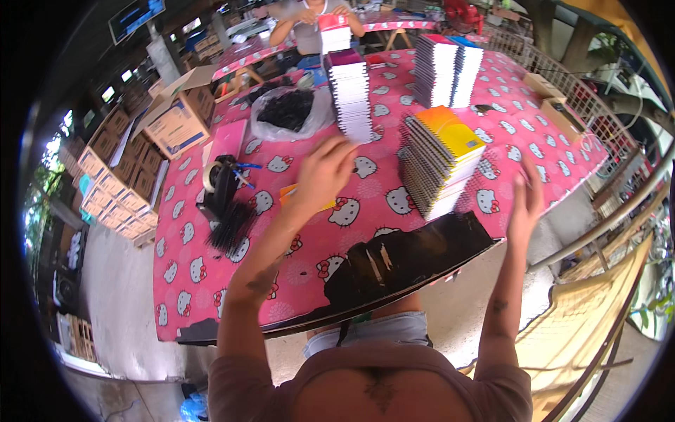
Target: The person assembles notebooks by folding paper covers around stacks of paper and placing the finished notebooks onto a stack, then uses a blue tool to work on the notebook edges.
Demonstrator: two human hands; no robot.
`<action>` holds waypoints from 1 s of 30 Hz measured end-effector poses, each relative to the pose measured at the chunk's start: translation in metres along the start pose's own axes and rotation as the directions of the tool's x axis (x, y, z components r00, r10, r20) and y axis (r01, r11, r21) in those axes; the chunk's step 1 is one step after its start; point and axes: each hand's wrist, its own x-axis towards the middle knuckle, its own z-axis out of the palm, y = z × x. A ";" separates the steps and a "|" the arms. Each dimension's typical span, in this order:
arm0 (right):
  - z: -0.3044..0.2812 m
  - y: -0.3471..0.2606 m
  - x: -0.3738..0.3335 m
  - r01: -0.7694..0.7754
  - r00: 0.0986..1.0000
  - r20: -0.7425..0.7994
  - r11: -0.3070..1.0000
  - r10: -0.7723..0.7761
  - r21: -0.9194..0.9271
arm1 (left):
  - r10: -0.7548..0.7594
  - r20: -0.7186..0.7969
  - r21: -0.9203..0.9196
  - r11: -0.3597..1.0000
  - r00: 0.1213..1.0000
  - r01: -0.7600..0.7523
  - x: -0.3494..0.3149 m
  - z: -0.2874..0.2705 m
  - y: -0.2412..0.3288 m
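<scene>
My left hand (327, 167) is over the middle of the table, its fingers curled together close to the foot of a tall stack of spiral notebooks with a dark top cover (348, 91). Whatever those fingers may hold is hidden. My right hand (526, 200) is raised near the table's right edge, fingers stretched and apart, holding nothing. Between the hands stands a stack of spiral notebooks with a yellow-orange cover (443, 158), its coils facing left. An orange-yellow flat piece (329, 205) lies partly covered by my left forearm.
Further back stand red-topped (434, 70) and blue-topped (464, 74) notebook stacks. A plastic bag of black coils (285, 111), a tape dispenser (223, 179) and loose black coils (233, 228) lie left. Cardboard boxes (176, 123) flank the table. Opposite, a person handles red-covered notebooks (335, 32).
</scene>
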 end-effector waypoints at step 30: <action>0.203 0.016 -0.191 -0.574 0.598 0.788 0.765 0.149 0.292 | -0.446 -0.025 -0.152 0.886 0.895 0.438 -0.196 0.008 0.001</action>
